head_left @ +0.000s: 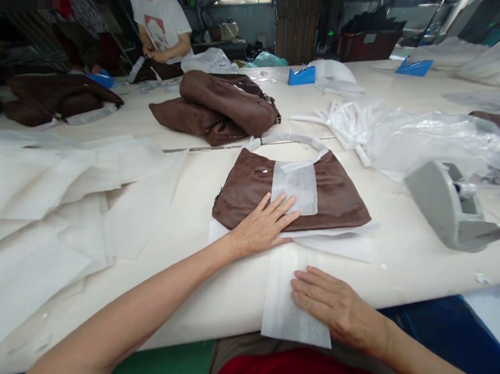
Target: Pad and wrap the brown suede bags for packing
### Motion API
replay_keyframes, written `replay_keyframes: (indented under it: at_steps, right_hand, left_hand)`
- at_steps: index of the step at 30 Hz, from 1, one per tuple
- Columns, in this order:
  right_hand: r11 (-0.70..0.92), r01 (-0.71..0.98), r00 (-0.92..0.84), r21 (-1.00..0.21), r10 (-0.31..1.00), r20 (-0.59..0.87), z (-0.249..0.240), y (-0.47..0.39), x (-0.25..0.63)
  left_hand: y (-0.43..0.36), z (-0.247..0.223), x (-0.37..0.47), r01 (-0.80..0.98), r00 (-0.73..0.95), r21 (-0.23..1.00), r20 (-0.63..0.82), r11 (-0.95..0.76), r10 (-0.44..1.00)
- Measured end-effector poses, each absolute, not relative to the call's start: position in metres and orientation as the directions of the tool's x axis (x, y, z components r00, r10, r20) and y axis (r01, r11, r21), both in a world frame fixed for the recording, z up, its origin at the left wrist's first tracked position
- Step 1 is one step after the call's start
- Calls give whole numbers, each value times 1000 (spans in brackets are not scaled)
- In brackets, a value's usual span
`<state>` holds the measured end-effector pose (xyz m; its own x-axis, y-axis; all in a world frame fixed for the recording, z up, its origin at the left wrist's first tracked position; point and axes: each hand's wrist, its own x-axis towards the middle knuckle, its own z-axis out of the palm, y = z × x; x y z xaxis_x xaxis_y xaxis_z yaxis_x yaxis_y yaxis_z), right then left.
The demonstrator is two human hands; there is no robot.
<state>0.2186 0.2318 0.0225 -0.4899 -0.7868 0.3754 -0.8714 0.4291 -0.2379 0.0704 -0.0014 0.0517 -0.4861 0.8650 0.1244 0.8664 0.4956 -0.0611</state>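
A brown handbag [339,195] lies flat on the table before me, its handle [291,137] wrapped in white material. Across the bag's middle rests a strip of thin white wrapping paper [301,186]. My left hand [263,225] is spread over the bag's lower edge, with its fingertips at that paper. Nearer to me, a strip of white paper [280,298] comes out from under the bag and hangs over the table's front edge. My right hand [328,300] lies on this lower strip with its fingers stretched out. White sheets also stick out beneath the bag.
Loose white sheets [49,222] cover the left side. A grey tape dispenser [450,206] stands at the right, near clear plastic bags [437,136] and white rolled strips [347,122]. More brown bags [228,106] lie farther back. A person [161,26] stands across the table.
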Motion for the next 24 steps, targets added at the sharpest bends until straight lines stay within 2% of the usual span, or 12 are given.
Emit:
replay_keyframes:
  at_steps: [3, 6, 9, 11, 13, 16, 18, 21, 24]
  right_hand:
    - [390, -886, -463, -252, -780, 420, 38, 227, 223]
    - [369, -890, -456, -269, -751, 478, 66, 229, 211]
    - [374, -862, -508, -343, -634, 583, 91, 232, 179]
    - [395, -800, -600, -452, -525, 604, 102, 231, 152]
    - [450, -680, -733, -579, -412, 541, 105, 228, 125]
    - [537, -415, -909, -734, -221, 353, 101, 223, 96]
    - [539, -252, -968, -804, -125, 220, 95, 219, 83]
    - [564, -103, -994, -820, -36, 100, 86, 213, 73]
    - [676, -3, -996, -737, 61, 60, 79, 207, 69]
  left_hand:
    - [-1, 51, 73, 866, -489, -55, 113, 497, 865]
    - [-3, 51, 72, 866, -497, 3, 108, 500, 861]
    - [-7, 54, 68, 867, -494, 129, 80, 482, 866]
    - [-12, 59, 64, 865, -469, 219, 39, 451, 882]
    - [-16, 64, 60, 861, -436, 292, 0, 417, 900]
    - [-21, 72, 56, 850, -398, 368, -18, 376, 917]
    - [-22, 74, 55, 840, -387, 409, -5, 356, 922]
    - [-20, 70, 57, 800, -462, 449, 34, 399, 886]
    - [-16, 59, 61, 736, -592, 485, 123, 472, 796]
